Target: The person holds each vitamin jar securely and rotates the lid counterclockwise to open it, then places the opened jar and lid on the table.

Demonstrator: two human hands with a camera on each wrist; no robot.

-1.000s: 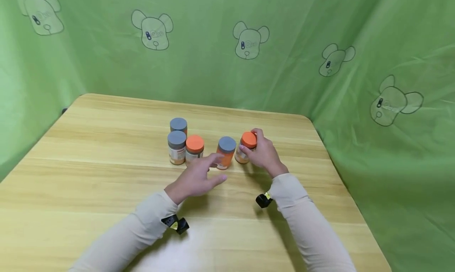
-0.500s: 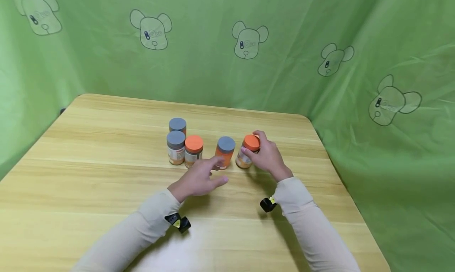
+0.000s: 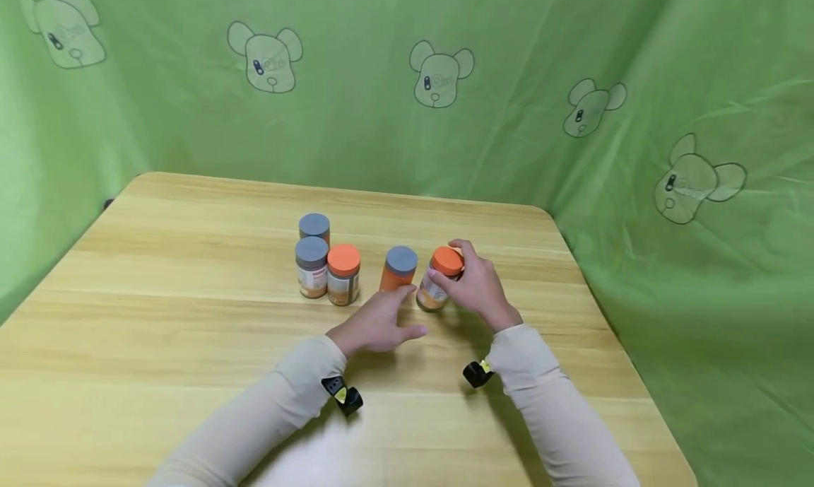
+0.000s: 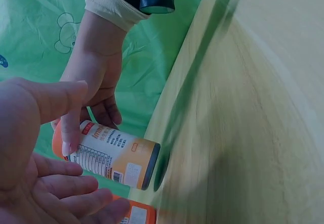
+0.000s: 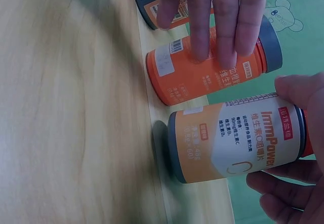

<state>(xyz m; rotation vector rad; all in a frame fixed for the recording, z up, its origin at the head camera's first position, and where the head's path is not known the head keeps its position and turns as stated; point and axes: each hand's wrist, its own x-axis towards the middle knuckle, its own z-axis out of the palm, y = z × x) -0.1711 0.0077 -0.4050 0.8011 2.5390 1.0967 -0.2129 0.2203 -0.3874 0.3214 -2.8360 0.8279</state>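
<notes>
Head view, mid-frame: the right hand (image 3: 477, 285) is gripping an orange-lidded jar (image 3: 432, 295); the left hand (image 3: 378, 323), thumb and fingers apart, is hovering by a grey-lidded jar (image 3: 398, 269).

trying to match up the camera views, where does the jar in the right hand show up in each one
Head: jar a little right of and below centre, orange lid at the top.
Left wrist: left of centre, below mid-height, lid end toward the left edge.
Right wrist: right of centre, below mid-height, lid end toward the right edge.
Shared landmark: the right hand, at the jar's lid end in all three.
</notes>
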